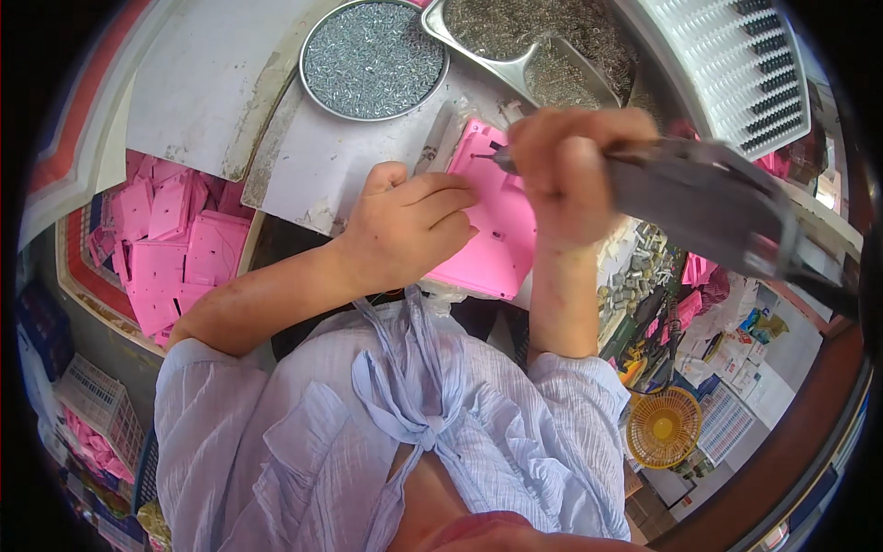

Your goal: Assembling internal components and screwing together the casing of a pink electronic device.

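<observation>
A bright pink plastic panel (497, 221) with small holes lies on the worktop in front of me. My left hand (409, 221) is over its left edge, with bent fingers resting on the pink face. The left thumb is hidden beneath the hand. Above the panel's upper right part, my right hand (570, 175), slightly blurred, is wrapped round a dark grey power screwdriver (699, 198). Its thin bit points left and down at the panel's upper left part. I cannot tell if the tip touches a screw.
Beyond the panel stand a round metal tray (305, 78) of small silvery screws and a divided metal tray (501, 69) of small metal parts. A white rack (704, 46) with black pieces is at far right. Pink panels (170, 230) fill a bin at left; a yellow basket (664, 426) sits lower right.
</observation>
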Demonstrator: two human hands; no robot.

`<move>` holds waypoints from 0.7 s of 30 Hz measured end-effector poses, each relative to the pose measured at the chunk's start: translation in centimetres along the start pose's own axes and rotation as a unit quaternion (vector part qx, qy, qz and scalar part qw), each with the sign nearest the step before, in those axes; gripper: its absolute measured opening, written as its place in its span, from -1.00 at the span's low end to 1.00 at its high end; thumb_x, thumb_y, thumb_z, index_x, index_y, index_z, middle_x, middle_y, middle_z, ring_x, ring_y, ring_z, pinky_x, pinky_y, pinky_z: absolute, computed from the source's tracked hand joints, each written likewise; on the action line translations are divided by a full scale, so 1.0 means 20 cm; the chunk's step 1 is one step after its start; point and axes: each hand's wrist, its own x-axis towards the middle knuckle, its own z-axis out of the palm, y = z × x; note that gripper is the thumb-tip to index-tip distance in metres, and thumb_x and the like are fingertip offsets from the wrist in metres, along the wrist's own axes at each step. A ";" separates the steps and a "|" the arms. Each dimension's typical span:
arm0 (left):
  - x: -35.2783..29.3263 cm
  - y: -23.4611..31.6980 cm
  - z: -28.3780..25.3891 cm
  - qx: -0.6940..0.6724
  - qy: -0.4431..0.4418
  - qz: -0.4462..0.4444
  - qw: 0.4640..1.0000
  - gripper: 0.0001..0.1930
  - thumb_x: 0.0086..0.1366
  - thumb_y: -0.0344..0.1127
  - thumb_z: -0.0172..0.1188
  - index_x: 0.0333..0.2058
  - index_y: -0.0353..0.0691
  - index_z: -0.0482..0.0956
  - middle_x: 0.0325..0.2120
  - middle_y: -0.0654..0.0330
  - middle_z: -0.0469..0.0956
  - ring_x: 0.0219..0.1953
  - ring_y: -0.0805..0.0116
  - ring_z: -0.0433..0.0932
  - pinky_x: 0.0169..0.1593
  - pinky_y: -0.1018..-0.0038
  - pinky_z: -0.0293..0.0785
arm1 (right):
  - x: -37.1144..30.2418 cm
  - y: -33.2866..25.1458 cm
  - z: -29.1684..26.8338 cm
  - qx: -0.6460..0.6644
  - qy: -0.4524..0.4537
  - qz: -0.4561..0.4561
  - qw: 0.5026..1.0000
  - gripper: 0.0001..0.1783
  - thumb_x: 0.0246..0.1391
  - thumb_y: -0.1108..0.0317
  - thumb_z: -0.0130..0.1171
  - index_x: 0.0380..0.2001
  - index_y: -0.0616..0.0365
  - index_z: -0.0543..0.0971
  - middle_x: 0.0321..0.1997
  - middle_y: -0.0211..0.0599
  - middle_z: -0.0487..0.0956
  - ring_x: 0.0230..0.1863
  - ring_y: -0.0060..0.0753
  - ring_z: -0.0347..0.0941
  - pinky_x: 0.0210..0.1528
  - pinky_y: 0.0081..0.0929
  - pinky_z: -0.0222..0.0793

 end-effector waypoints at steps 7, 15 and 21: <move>0.00 -0.01 -0.01 -0.013 -0.001 -0.003 1.000 -0.88 0.16 -0.26 0.32 -0.44 -0.04 0.54 -0.16 0.31 0.70 -0.08 0.41 0.65 -0.15 0.32 0.24 | -0.08 0.05 0.06 -0.141 0.033 -0.001 0.989 -0.86 0.27 0.49 0.08 -0.24 0.14 0.31 -0.67 -0.35 0.33 -0.71 -0.51 0.19 -0.64 -0.45 0.12; 0.03 -0.04 -0.13 -0.132 -0.012 -0.144 0.981 -0.89 0.20 -0.31 0.39 -0.32 -0.08 0.65 -0.12 0.28 0.74 -0.10 0.36 0.68 0.10 0.22 0.17 | -0.02 -0.24 0.07 0.098 -0.078 -0.031 0.992 -0.65 0.30 0.16 0.23 -0.08 0.16 0.40 -0.64 -0.38 0.39 -0.64 -0.48 0.28 -0.55 -0.41 0.25; 0.03 -0.02 -0.16 -0.126 -0.005 -0.157 0.980 -0.86 0.17 -0.34 0.42 -0.28 -0.07 0.67 -0.24 0.31 0.76 -0.15 0.37 0.70 0.17 0.20 0.18 | -0.07 -0.25 0.13 0.121 -0.068 0.000 0.990 -0.58 0.24 0.18 0.36 -0.15 0.21 0.38 -0.61 -0.33 0.41 -0.61 -0.46 0.31 -0.54 -0.43 0.29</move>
